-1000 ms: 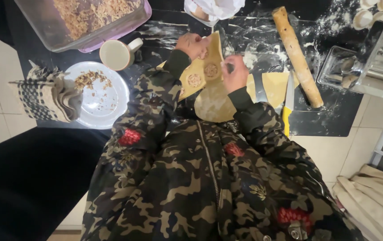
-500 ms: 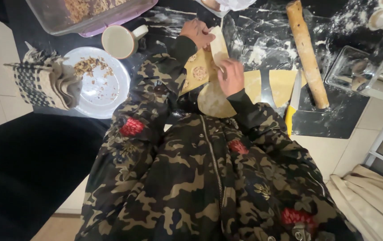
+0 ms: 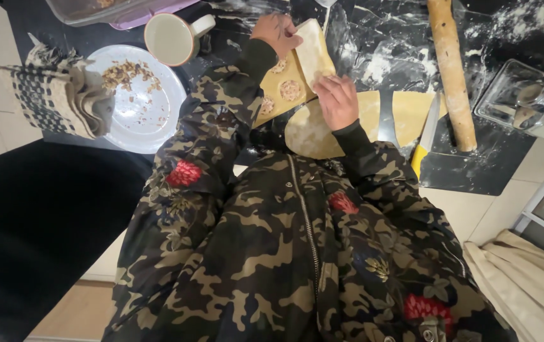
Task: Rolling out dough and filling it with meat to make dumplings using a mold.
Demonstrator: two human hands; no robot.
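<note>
A long strip of pale yellow dough (image 3: 288, 104) lies on the dark floured worktop (image 3: 379, 60), with small round mounds of brown filling (image 3: 290, 89) on it. My left hand (image 3: 276, 31) pinches the far end of the strip, which is lifted and folded back toward me. My right hand (image 3: 335, 100) presses on the near part of the fold, fingers on the dough's edge. Both arms are in camouflage sleeves. Two more dough pieces (image 3: 411, 111) lie flat to the right.
A wooden rolling pin (image 3: 452, 69) and a yellow-handled knife (image 3: 425, 136) lie to the right. A white plate (image 3: 136, 101) with crumbled filling, a folded checked cloth (image 3: 53, 95), a cup (image 3: 170, 38) and a clear container (image 3: 113, 9) sit left. A glass dish (image 3: 519, 95) stands far right.
My left hand has drawn the far end of the dough strip further over. My right hand has stayed on the fold. The camera has tilted down slightly.
</note>
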